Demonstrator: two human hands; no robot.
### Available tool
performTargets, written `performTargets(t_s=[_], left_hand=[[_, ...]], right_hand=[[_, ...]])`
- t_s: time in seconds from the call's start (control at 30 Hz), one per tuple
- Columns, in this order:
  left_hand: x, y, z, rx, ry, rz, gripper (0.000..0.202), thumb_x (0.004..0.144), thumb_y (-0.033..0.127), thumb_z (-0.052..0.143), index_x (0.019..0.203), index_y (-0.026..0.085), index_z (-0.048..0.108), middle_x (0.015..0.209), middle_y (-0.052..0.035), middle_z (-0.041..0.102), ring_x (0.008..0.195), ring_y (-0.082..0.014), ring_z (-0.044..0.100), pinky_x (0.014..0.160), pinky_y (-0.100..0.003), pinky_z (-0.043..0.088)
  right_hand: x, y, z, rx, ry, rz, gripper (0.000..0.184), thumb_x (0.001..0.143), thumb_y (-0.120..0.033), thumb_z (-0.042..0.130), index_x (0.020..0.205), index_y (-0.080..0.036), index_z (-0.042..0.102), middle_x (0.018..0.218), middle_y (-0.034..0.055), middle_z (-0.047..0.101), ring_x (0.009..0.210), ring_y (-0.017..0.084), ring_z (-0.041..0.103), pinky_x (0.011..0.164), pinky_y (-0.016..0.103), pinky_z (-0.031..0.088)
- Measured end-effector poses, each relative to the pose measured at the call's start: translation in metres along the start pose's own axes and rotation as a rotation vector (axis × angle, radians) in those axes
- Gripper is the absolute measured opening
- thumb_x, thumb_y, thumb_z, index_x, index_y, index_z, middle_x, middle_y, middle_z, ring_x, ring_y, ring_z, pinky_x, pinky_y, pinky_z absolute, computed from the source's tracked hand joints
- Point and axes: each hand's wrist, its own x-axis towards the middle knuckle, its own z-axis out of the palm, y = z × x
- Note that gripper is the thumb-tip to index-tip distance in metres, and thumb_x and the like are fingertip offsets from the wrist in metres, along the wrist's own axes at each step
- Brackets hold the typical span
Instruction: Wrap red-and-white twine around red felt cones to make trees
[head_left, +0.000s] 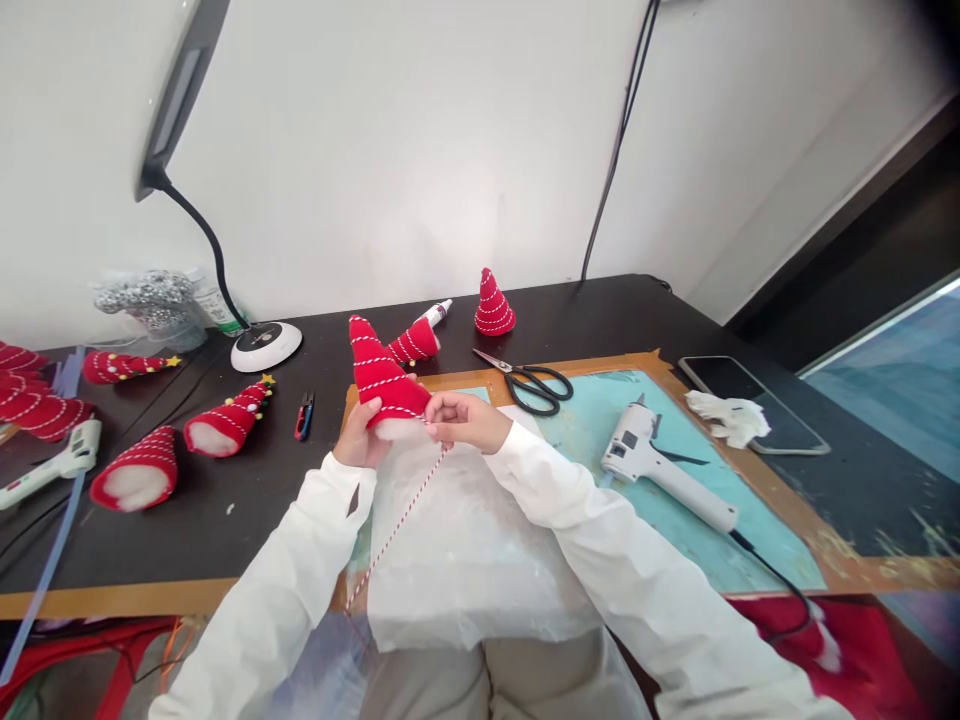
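A red felt cone (381, 378), wound with red-and-white twisted cord, is tilted above the white sheet (472, 540), pale stuffing showing at its base. My left hand (361, 432) is closed around the cone's lower left side. At its lower right edge, my right hand (466, 420) pinches the twisted cord (401, 522) against the felt. The cord's loose length hangs from my right fingers down toward the table's front edge. Another red cone (417, 342) lies just behind the held one, beside a white tube (439, 312).
Black-handled scissors (536, 386) lie behind my right hand. A white glue gun (667, 470) rests on the blue mat (742, 530), near a phone (750, 400). Several decorated cones (229, 418), small snips (304, 416) and a lamp base (266, 346) are to the left.
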Motion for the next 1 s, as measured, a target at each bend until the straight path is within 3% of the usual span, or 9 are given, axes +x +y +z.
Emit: performTargets(t_s=[0.27, 0.6, 0.8, 1.0], left_hand=[[-0.003, 0.006, -0.001, -0.017, -0.005, 0.025, 0.054, 0.066, 0.049, 0.058, 0.109, 0.018, 0.063, 0.109, -0.0121, 0.067, 0.116, -0.0372, 0.054, 0.091, -0.049, 0.046], [0.002, -0.001, -0.015, -0.179, -0.033, 0.005, 0.024, 0.074, 0.029, 0.059, 0.094, 0.017, 0.065, 0.088, -0.0064, 0.072, 0.107, -0.0304, 0.062, 0.092, -0.043, 0.049], [0.001, -0.002, -0.012, -0.152, -0.102, 0.022, 0.036, 0.075, 0.034, 0.057, 0.105, 0.016, 0.064, 0.104, -0.0092, 0.07, 0.116, -0.0326, 0.056, 0.096, -0.046, 0.047], [-0.002, 0.001, -0.008, -0.125, -0.151, 0.013, 0.052, 0.073, 0.043, 0.059, 0.116, 0.014, 0.059, 0.119, -0.0133, 0.063, 0.122, -0.0362, 0.051, 0.098, -0.05, 0.044]], right_hand=[[-0.003, -0.001, 0.005, 0.053, -0.018, -0.028, 0.043, 0.066, -0.048, 0.077, 0.078, -0.012, 0.057, 0.063, 0.0006, 0.06, 0.055, 0.008, 0.054, 0.056, 0.021, 0.048], [-0.003, -0.007, 0.005, -0.02, 0.172, -0.158, 0.038, 0.069, -0.044, 0.074, 0.073, -0.013, 0.053, 0.055, -0.0049, 0.049, 0.044, 0.005, 0.046, 0.044, 0.017, 0.038], [0.001, -0.002, 0.005, -0.041, 0.227, -0.109, 0.042, 0.065, -0.047, 0.075, 0.075, -0.013, 0.051, 0.058, -0.0047, 0.049, 0.045, 0.005, 0.046, 0.044, 0.018, 0.04], [0.005, 0.006, 0.007, 0.046, 0.248, 0.008, 0.056, 0.059, -0.046, 0.079, 0.087, -0.019, 0.039, 0.06, -0.0093, 0.049, 0.039, 0.005, 0.044, 0.039, 0.019, 0.035]])
